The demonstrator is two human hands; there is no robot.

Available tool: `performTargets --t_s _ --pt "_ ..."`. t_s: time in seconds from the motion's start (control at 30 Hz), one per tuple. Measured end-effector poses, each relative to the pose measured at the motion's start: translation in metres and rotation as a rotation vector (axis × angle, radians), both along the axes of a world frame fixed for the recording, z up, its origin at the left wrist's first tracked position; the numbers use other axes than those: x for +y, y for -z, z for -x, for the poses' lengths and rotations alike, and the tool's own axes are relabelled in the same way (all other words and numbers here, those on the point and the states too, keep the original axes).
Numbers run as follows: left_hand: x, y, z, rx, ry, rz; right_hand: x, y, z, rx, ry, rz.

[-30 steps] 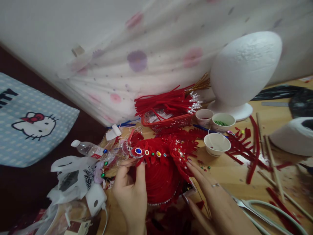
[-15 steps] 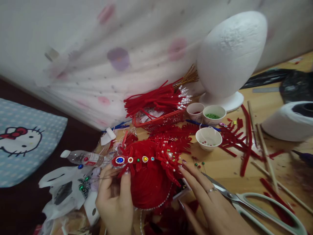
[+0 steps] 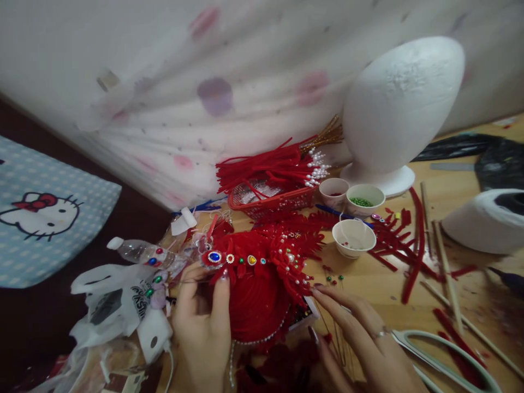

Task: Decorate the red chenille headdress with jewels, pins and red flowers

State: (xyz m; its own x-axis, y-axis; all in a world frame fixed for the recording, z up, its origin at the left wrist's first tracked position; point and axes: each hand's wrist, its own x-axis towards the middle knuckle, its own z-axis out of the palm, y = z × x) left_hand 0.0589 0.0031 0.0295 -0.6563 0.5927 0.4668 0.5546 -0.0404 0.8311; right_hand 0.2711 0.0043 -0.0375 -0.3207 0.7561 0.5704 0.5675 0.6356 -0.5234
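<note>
A red fabric headpiece (image 3: 257, 305) with a row of coloured gems, a beaded flower and a pearl string lies in front of me. My left hand (image 3: 204, 322) pinches its left end beside the blue gem (image 3: 214, 257). Fingers apart, my right hand (image 3: 360, 333) is at the headpiece's right side, its index fingertip near the beaded flower (image 3: 290, 259). Thin wires or pins (image 3: 338, 338) show beneath that hand. Partly under it are the scissors (image 3: 446, 349) with pale green handles.
Behind stands a red basket (image 3: 270, 202) of red stems. Right of it are a cup of green beads (image 3: 365, 199), a bowl (image 3: 354, 238) and a white foam head (image 3: 403, 103). Further right sits a white thread cone (image 3: 483, 221). At left are a bottle (image 3: 143, 252) and plastic bag (image 3: 110, 305).
The view has shifted, so most things appear slightly further right. My right hand has moved a little away from the beaded flower; my left hand keeps its hold on the headpiece.
</note>
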Motion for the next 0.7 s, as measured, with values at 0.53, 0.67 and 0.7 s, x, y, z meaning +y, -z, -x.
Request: performTargets --t_s 0.53,0.67,0.7 --pt "0.007 -0.026 0.014 0.368 0.342 0.128 0.009 -0.037 0.049 -0.159 0.1 -0.239" --pt "0.011 -0.027 0.015 0.329 0.361 0.084 0.013 -0.038 0.052 -0.16 0.087 -0.262" --pt "0.012 -0.028 0.015 0.327 0.359 0.072 0.013 -0.039 0.053 -0.16 0.087 -0.263"
